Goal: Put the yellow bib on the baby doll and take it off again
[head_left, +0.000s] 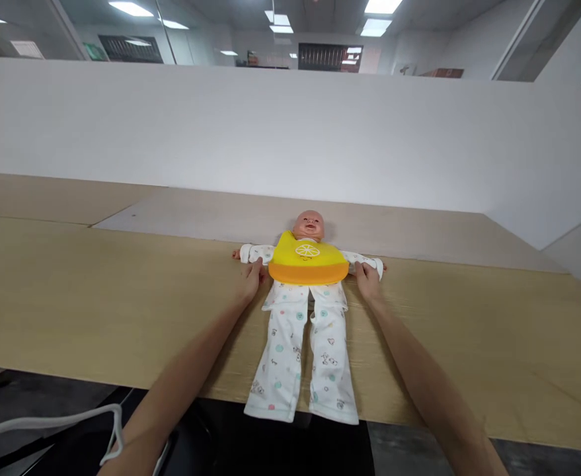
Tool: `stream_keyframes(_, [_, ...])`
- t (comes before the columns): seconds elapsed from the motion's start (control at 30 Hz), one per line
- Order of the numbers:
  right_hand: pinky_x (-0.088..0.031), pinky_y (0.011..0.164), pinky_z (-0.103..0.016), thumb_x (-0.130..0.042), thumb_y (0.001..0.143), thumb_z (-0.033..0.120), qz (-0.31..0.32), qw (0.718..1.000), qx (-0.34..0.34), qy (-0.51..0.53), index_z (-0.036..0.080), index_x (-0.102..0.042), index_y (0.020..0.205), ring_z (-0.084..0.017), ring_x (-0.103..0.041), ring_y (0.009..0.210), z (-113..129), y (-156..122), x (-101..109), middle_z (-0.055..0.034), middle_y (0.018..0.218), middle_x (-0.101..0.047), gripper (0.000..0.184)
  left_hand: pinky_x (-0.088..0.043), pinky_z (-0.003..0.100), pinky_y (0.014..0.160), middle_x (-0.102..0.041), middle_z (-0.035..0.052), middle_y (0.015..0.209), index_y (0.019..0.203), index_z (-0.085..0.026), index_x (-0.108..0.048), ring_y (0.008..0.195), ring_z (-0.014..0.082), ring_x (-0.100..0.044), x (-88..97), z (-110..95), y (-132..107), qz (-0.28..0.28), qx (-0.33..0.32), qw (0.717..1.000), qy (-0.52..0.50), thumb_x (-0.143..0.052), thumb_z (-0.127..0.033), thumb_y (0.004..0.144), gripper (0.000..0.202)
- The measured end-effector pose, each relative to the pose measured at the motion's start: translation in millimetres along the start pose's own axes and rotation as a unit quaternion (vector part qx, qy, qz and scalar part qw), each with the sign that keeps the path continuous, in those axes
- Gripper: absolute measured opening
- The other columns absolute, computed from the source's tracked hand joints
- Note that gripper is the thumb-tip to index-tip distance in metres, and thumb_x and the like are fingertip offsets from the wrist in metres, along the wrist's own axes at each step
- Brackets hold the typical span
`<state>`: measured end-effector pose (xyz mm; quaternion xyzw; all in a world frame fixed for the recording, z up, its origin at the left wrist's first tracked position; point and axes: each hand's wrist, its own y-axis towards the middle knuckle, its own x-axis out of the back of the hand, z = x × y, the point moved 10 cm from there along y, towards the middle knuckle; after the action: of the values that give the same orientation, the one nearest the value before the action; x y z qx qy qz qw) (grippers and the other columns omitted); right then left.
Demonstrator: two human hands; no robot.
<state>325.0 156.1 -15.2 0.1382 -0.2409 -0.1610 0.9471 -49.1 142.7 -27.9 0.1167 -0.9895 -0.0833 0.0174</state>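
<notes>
A baby doll (309, 225) lies on its back on the wooden table (96, 297), its head toward the white wall. It wears white printed pyjamas (300, 344) and a yellow and orange bib (309, 260) across the chest. Its trouser legs reach over the table's near edge. My left hand (253, 276) rests on the doll's sleeve left of the bib, fingers closed on the cloth. My right hand (367, 277) grips the other sleeve, right of the bib.
A white partition wall (290, 132) runs along the back of the table. A white cable (72, 423) hangs at the lower left below the table edge. Dark floor shows under the near edge.
</notes>
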Motion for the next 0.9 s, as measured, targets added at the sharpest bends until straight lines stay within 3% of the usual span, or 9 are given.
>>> stream_keyframes(0.37, [-0.026,0.058,-0.027,-0.037,0.084,0.056,0.039,0.999,0.013,-0.026,0.022,-0.030,0.058,-0.013,-0.034,0.058,4,-5,-10,0.0033,0.055,-0.034,0.044,-0.024,0.029,0.043,-0.038,-0.0022,0.039,0.041,-0.022,-0.038,0.039,0.0109,-0.034,-8.7,-4,-6,0.014,-0.009,0.992,0.124,-0.047,-0.053,0.086,0.055])
stream_keyframes(0.63, [-0.026,0.057,-0.027,-0.036,0.086,0.052,0.054,0.996,0.032,-0.067,0.021,-0.032,0.059,-0.013,-0.035,0.059,8,-6,-14,0.0023,0.056,-0.039,0.041,-0.025,0.027,0.041,-0.038,-0.0016,0.035,0.037,-0.022,-0.037,0.037,0.0102,-0.034,-14.9,-7,-15,0.040,-0.002,0.994,0.102,-0.044,-0.063,0.084,0.063])
stream_keyframes(0.9, [-0.026,0.056,-0.026,-0.035,0.086,0.050,0.059,0.994,0.035,-0.088,0.021,-0.032,0.058,-0.013,-0.036,0.057,7,-7,-14,0.0019,0.055,-0.040,0.041,-0.028,0.026,0.042,-0.040,-0.0010,0.033,0.037,-0.021,-0.041,0.035,0.0100,-0.039,-18.0,-8,-21,0.068,0.005,0.991,0.119,-0.039,-0.058,0.089,0.064])
